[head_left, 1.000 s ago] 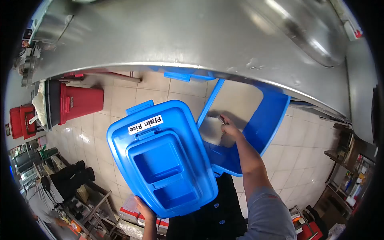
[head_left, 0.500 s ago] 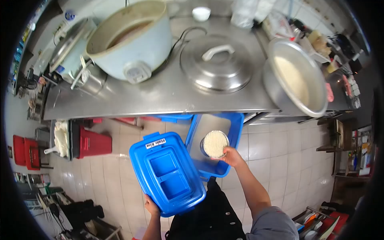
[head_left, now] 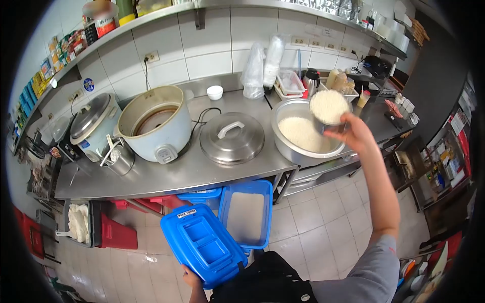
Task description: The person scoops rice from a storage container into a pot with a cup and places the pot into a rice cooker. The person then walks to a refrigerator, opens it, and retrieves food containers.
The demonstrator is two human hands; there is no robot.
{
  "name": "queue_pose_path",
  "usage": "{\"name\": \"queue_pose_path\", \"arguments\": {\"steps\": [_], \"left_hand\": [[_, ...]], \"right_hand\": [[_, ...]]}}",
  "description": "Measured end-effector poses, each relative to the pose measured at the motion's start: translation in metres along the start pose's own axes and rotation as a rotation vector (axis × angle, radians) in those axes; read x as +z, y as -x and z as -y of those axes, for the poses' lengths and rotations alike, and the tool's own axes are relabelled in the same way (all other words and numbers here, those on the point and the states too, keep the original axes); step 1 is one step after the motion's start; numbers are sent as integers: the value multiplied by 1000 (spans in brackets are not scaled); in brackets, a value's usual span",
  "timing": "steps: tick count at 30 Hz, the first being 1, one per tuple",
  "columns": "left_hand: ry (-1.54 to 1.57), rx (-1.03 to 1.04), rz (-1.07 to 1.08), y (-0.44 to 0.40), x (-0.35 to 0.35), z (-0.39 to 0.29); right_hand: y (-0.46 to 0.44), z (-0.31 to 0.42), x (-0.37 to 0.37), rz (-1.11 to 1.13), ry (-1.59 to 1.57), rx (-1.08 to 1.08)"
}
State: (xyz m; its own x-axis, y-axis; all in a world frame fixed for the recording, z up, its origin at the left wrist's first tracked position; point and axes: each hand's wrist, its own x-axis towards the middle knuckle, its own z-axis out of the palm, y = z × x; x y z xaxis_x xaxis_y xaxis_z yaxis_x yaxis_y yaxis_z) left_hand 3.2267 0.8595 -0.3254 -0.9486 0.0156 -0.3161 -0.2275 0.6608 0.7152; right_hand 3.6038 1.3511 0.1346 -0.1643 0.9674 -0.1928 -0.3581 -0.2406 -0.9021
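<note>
Cup of rice gripped by right hand above bowl, beside table's front right corner | blue lid held by left hand | open bin seen below front edge

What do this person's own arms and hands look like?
The right hand and left hand are ungloved. A short grey fabric sleeve with a small reddish mark shows on the right arm; the left upper arm is out of view.

Round cup heaped with white rice, up over a big silver bowl, tilted blue lid beside an open blue tub.
</note>
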Motion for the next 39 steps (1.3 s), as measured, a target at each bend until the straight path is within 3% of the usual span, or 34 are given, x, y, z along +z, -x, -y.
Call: {"name": "queue_pose_path", "arguments": {"steps": [2, 3, 5, 6, 8, 9, 11, 14, 16, 21, 22, 26, 28, 30, 32, 34, 36, 39], "left_hand": [[-11, 2, -33, 2, 0, 0], [-3, 10, -37, 5, -1, -1], [41, 4, -40, 9, 0, -5], [48, 5, -45, 11, -1, -9], [34, -32, -5, 17, -4, -11], [36, -38, -14, 19, -4, -11], [-12, -32, -25, 24, -9, -13], [-142, -80, -62, 29, -11, -21], [-128, -34, -149, 23, -3, -11], [-36, -32, -108, 17, 2, 1], [-14, -39, -103, 17, 0, 6], [-88, -108, -112, 16, -1, 8], [-47, -94, -134, 16, -1, 15], [-4, -37, -112, 20, 1, 0], [45, -71, -90, 17, -1, 21], [-4, -125, -58, 5, -3, 34], [62, -198, -42, -4, 2, 36], [32, -240, -59, -15, 3, 69]], "right_hand": [[-24, 23, -1, -45, 235, -219], [-36, 28, -3, -42, 227, -228], [-73, 23, -11, -389, 858, -470], [-106, 5, -30, -522, 1167, -689], [-122, -27, -35, -521, 1490, -953], [-128, -40, -38, -510, 1485, -956], [-141, -62, -48, -362, 1789, -1018], [-166, -83, -63, -439, 1984, -1206], [-161, -71, -52, -440, 1925, -1243], [-83, -38, 28, -391, 1265, -1262], [-65, -43, 43, -365, 1271, -1248], [-7, -140, 75, 170, 1251, -1028], [6, -230, 71, 475, 1072, -689], [3, -344, 52, 561, 1149, -386], [-8, -503, 6, 495, 1246, 83], [-32, -606, -15, 420, 1413, 391], [-65, -695, -42, 480, 1580, 274], [-116, -759, -35, 410, 1739, 150]]}}
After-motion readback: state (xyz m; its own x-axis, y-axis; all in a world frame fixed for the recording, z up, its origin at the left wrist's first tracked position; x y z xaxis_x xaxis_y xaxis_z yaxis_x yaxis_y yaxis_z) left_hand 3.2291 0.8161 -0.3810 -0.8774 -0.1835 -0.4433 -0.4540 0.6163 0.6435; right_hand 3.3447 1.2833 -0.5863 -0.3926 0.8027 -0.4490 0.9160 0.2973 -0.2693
